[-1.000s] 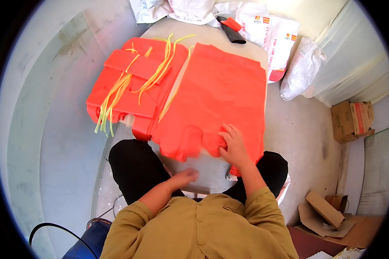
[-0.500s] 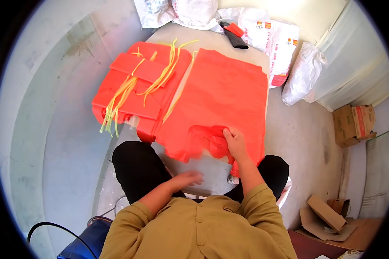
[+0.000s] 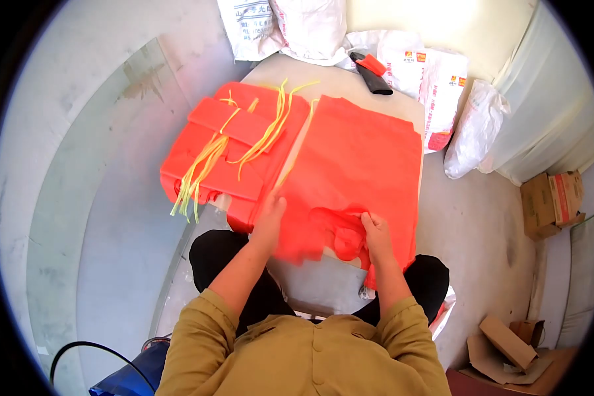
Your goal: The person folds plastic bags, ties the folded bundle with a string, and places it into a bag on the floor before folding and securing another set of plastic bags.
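A stack of red carrier bags (image 3: 363, 152) lies flat on the table before me, its near edge cut into handle-like strips. My right hand (image 3: 377, 236) pinches a strip at the near edge, beside a crumpled gap in the material. At the stack's left near corner is my left hand (image 3: 268, 221), smeared by motion, so its fingers and any hold on the bags are unclear. Left of the stack sits a thicker folded pile of red bags (image 3: 204, 158), with a bundle of yellow ties (image 3: 208, 158) across its top.
White printed sacks (image 3: 310, 30) line the table's far side. A black object with a red band (image 3: 374, 76) rests at the table's far edge. Cardboard boxes (image 3: 553, 201) stand at right, flattened cardboard (image 3: 508, 350) lower right, and a blue bag (image 3: 129, 369) lower left.
My left hand has moved up and forward from above my lap to the stack's near left corner. The right hand keeps its pinch. The whole view has shifted slightly.
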{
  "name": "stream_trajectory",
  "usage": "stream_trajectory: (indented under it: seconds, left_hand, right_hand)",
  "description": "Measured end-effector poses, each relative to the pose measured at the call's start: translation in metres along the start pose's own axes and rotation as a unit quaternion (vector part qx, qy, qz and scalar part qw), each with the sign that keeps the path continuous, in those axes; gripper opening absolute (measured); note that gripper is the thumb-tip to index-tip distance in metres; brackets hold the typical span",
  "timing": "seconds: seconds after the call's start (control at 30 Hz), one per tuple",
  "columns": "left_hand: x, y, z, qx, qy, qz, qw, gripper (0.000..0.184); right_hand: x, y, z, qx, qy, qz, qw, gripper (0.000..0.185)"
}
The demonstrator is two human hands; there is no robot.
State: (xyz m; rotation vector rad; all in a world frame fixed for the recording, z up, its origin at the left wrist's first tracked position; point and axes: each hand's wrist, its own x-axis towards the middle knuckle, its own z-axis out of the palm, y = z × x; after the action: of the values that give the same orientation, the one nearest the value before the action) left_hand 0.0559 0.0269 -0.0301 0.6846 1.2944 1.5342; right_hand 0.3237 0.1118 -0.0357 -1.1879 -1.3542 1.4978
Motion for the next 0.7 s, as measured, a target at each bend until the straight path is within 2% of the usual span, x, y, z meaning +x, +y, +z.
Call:
stream_trajectory:
  seconds: [0.23, 0.33, 0.47, 0.53, 0.63, 0.7]
  left_hand:
    - [0.04, 0.032, 0.023, -0.029, 0.018, -0.084, 0.996, 0.06]
    - [0.055, 0.028, 0.024, 0.016, 0.033, -0.109, 0.993, 0.059]
    - [0.075, -0.006, 0.012, 0.016, 0.022, -0.063, 0.998, 0.056]
    - [0.075, -0.005, 0.013, 0.026, 0.031, -0.056, 0.998, 0.055]
    - [0.076, 0.003, 0.016, -0.033, 0.01, -0.049, 0.998, 0.058]
    - [0.073, 0.012, 0.021, -0.005, 0.019, -0.057, 0.998, 0.057]
  right_hand:
    - [-0.001, 0.002, -0.005, 0.096, 0.017, 0.032, 0.995, 0.03]
    - [0.0, 0.008, -0.009, 0.119, 0.023, 0.046, 0.992, 0.03]
    - [-0.002, 0.004, -0.006, 0.159, 0.021, 0.052, 0.986, 0.029]
    - [0.0, 0.008, -0.007, 0.162, 0.02, 0.042, 0.986, 0.03]
    - [0.0, 0.012, -0.007, 0.188, 0.02, 0.036, 0.981, 0.031]
    - [0.001, 0.015, -0.008, 0.201, 0.018, 0.03, 0.979, 0.032]
